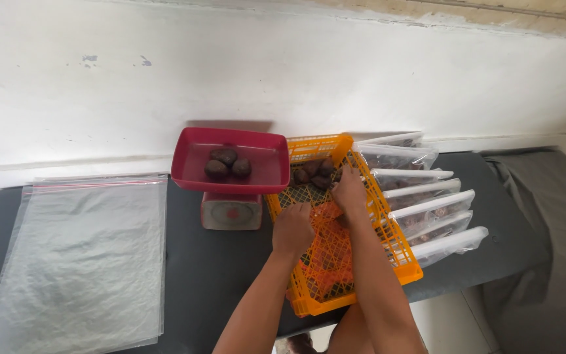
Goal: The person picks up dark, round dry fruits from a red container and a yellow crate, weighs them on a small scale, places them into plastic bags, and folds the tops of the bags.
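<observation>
Both hands are inside the yellow crate (397,252). Left hand (292,229) rests curled, empty, on its mesh floor. Right hand (350,192) reaches the dark fruits (312,173) at its far end; whether it grips one I cannot tell.

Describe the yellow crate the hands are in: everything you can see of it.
The yellow crate is a shallow, rectangular tray of what looks like plastic lattice, with open mesh walls and floor. It lies flat on the dark mat, angled, beside the scale, its near end jutting over the mat's front edge. A few dark round fruits remain at its far end. The left hand and right hand reach inside; filled clear bags lean along its right wall.
</observation>
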